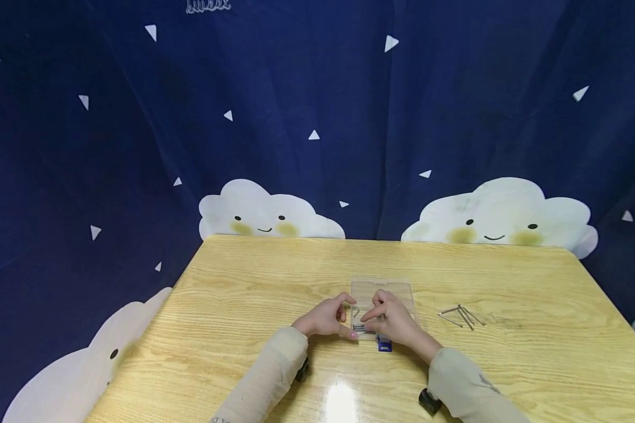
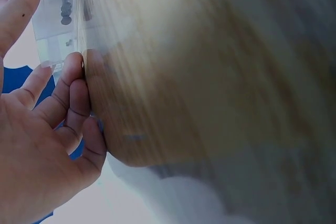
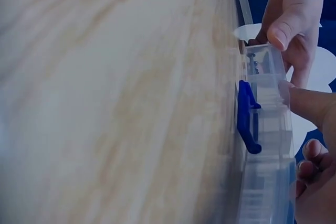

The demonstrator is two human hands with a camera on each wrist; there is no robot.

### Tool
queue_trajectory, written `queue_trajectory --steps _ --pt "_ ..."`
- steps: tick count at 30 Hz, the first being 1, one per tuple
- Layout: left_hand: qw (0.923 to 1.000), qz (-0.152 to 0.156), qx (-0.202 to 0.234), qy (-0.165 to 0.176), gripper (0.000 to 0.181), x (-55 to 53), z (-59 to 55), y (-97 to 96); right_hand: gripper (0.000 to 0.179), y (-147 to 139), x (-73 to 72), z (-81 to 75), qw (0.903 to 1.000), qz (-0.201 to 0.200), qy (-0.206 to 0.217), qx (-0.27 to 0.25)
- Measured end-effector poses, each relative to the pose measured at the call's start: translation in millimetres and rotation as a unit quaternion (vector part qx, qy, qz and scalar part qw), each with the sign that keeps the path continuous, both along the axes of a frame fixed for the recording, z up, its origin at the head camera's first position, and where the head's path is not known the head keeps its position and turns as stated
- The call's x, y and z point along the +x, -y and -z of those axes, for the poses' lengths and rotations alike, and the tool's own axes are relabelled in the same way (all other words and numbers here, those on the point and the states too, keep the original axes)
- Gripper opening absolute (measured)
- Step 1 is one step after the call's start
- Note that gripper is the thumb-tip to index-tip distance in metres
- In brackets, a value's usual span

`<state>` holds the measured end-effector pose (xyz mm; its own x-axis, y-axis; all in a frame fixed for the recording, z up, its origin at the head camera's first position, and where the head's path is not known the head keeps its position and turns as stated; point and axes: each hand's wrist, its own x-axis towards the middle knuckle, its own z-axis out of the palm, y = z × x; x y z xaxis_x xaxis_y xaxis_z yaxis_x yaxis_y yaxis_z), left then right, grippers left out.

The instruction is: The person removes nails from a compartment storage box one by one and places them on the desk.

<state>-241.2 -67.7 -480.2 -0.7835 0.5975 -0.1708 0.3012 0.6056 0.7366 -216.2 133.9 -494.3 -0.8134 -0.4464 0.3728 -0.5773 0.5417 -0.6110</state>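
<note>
A clear plastic compartment box (image 1: 381, 289) lies on the table with its lid raised toward the back. My left hand (image 1: 325, 316) holds its left side, the thumb at the front corner and the index finger farther back. My right hand (image 1: 394, 320) is over the box, thumb and index fingertips down at the left compartment. Several nails (image 1: 358, 328) lie in that compartment, their round heads (image 2: 66, 9) showing through the wall in the left wrist view. I cannot tell whether the right fingertips pinch a nail. A blue latch (image 3: 245, 116) hangs on the box's front.
Several loose long nails (image 1: 461, 316) lie on the wooden table (image 1: 254, 276) right of the box. A dark blue curtain (image 1: 286, 88) with white clouds hangs behind the table's back edge.
</note>
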Motion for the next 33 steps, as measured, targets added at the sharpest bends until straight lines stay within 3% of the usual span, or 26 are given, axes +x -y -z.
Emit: queue_trajectory --steps 10,20,26,33 --pt "0.9999 0.002 0.013 0.007 0.064 0.2 0.9 -0.7 0.013 7 0.0 2.2 0.9993 -0.02 0.021 0.022" --pt "0.9999 0.015 0.005 0.003 0.068 -0.1 -2.7 0.2 0.016 6 -4.0 -1.6 0.992 -0.062 -0.034 0.105" --pt "0.9997 0.019 -0.005 -0.013 0.068 -0.3 -0.5 0.3 0.015 7 -5.6 -4.8 0.987 -0.069 -0.034 0.141" --pt "0.9998 0.006 -0.014 -0.016 0.07 0.4 0.2 -0.2 0.01 11 -6.3 -5.4 0.9871 -0.064 -0.027 0.144"
